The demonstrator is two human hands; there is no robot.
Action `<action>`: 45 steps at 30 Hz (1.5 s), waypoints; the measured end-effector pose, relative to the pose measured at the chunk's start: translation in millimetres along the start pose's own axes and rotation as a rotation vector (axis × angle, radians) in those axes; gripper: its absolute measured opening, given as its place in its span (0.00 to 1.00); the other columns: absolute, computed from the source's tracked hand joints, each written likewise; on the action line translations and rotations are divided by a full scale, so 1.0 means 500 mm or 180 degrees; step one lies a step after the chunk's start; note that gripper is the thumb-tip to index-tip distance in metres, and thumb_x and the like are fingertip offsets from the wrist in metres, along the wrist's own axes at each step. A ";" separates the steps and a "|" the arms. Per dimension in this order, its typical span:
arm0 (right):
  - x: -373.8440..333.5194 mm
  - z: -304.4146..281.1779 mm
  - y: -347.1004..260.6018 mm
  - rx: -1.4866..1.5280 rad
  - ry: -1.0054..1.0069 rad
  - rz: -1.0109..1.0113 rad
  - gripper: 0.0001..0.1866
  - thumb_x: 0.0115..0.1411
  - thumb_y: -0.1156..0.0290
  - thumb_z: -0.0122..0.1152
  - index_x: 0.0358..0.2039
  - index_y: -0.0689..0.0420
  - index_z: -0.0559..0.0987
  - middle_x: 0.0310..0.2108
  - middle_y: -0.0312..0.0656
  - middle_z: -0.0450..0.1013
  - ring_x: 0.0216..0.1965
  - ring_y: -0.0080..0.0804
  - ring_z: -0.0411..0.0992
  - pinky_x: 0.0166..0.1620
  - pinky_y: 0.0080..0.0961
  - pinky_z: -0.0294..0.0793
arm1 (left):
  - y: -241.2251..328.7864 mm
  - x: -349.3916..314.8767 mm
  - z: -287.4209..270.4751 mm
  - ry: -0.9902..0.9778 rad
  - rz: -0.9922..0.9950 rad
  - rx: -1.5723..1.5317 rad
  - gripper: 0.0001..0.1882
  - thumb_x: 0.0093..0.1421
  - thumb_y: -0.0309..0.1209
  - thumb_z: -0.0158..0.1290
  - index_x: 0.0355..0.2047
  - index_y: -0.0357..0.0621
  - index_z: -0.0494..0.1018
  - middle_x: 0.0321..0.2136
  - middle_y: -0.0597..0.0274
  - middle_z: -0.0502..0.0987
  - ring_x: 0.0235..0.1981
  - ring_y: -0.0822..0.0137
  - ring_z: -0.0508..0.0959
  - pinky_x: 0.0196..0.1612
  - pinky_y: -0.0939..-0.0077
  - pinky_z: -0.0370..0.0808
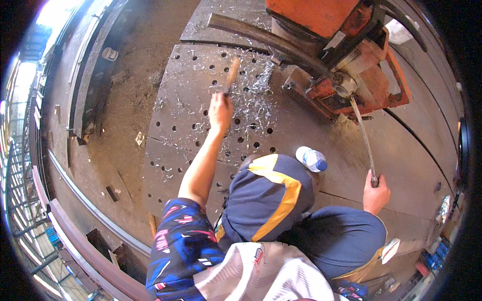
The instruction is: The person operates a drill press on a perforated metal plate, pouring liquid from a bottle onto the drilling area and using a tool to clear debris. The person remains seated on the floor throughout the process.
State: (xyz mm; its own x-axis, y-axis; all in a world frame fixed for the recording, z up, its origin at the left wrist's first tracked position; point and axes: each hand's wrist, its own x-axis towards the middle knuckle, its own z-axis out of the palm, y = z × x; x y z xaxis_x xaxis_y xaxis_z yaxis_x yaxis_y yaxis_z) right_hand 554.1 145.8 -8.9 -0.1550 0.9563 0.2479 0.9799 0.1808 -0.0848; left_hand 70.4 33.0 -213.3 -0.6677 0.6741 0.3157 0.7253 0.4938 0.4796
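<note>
My left hand point(220, 113) is closed round a small brush point(232, 73), held over a drilled steel plate point(193, 115). The brush's tan end is smeared by motion. Pale curled metal shavings point(263, 78) lie scattered over the plate and among its holes. On the right, my right hand point(376, 194) grips the lower end of a long metal lever point(362, 130). The lever's upper end meets the round hub point(344, 84) of an orange drilling machine point(314, 17), which stands on the steel. Part of the machine runs out of view at the top.
A capped plastic bottle point(311, 159) lies beside my knee. A second dark bar point(251, 34) reaches left from the machine over the plate. Left of the plate's edge is brown floor point(128, 95), with a white container point(110, 54) and a long pipe point(95, 205) farther left.
</note>
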 end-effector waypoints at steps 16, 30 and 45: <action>0.002 -0.007 -0.008 0.0144 -0.0115 0.0036 0.22 0.54 0.52 0.65 0.20 0.58 0.72 0.15 0.49 0.69 0.19 0.54 0.69 0.23 0.43 0.63 | -0.372 0.001 -0.117 -0.0275 -0.2355 0.1252 0.14 0.58 0.36 0.49 0.32 0.36 0.75 0.30 0.47 0.80 0.33 0.51 0.82 0.34 0.59 0.80; 0.007 -0.001 -0.005 0.0140 0.0034 -0.0113 0.21 0.53 0.54 0.66 0.20 0.59 0.72 0.14 0.50 0.67 0.18 0.55 0.66 0.22 0.42 0.62 | 0.039 0.001 0.074 -0.1124 0.0941 -0.0761 0.16 0.62 0.30 0.48 0.51 0.48 0.66 0.38 0.46 0.73 0.36 0.43 0.77 0.36 0.53 0.76; -0.012 -0.016 -0.007 0.0134 0.0011 0.0102 0.20 0.54 0.59 0.66 0.18 0.60 0.69 0.13 0.50 0.64 0.15 0.53 0.62 0.21 0.41 0.59 | -0.444 0.200 -0.088 0.0852 -0.2067 0.1443 0.08 0.60 0.32 0.51 0.31 0.39 0.70 0.28 0.53 0.77 0.28 0.52 0.79 0.33 0.59 0.76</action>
State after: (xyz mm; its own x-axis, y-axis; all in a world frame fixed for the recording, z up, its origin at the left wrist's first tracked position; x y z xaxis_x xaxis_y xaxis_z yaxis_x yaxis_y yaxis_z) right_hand 552.6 137.8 -2.4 -0.1232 0.9610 0.2476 0.9781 0.1598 -0.1332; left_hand -164.5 -33.5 -252.0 -0.9519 0.0542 0.3015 0.1414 0.9509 0.2755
